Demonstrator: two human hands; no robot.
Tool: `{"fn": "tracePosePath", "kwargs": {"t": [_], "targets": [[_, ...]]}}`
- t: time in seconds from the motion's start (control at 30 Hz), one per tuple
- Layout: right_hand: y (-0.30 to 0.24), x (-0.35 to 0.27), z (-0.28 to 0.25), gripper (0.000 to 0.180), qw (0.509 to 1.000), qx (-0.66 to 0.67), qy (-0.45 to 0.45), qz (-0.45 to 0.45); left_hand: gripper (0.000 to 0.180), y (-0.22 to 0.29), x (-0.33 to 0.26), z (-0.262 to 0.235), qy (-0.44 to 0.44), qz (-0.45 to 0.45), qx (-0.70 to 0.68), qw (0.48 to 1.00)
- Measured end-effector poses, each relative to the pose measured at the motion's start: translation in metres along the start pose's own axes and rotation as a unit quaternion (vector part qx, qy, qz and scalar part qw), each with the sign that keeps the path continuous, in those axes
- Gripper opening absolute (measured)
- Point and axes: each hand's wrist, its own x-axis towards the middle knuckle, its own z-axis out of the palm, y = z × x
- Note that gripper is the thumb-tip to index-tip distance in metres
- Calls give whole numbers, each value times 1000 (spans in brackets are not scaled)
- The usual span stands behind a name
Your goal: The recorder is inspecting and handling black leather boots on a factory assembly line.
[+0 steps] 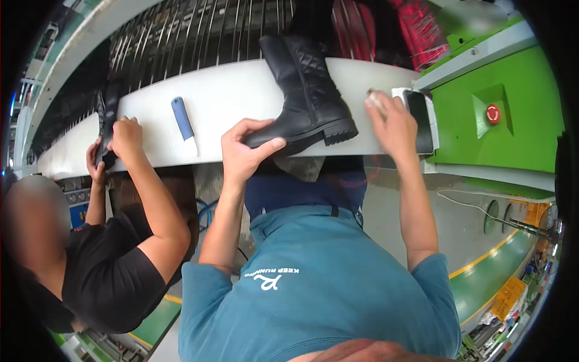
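Note:
A black boot [301,99] with a quilted panel and a zip lies on its side on the white bench top. Its shaft points away from me and its ridged heel is turned to the right. My left hand [241,149] is closed around the toe, with the thumb over the near side. To the right of the heel, my right hand [395,123] is closed on a small pale object [378,102] with a brownish end. Fingers cover much of it, so its kind is unclear. It is held apart from the boot.
A blue-handled knife [183,120] lies left of the boot. At left, a co-worker [129,241] handles another dark boot [108,130]. A flat dark device [420,120] sits beyond my right hand, beside a green machine housing [512,108] with a red stop button [493,113]. Metal rollers [199,36] run behind.

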Motion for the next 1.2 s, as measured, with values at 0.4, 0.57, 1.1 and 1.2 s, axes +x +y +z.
{"fn": "tracePosePath", "kwargs": {"t": [0.4, 0.57, 1.1, 1.2], "targets": [[-53, 8, -42, 110, 549, 753, -359, 43, 63, 46, -11, -33, 88, 247, -164, 951], [-88, -7, -85, 78, 584, 743, -327, 25, 59, 110, 10, -33, -92, 344, -189, 915], [-108, -53, -120, 63, 794, 591, -83, -116, 65, 131, 38, 14, 15, 244, -158, 957], [-102, -55, -113, 64, 804, 577, -85, -120, 65, 134, 43, 14, 0, 216, -131, 968]]}}
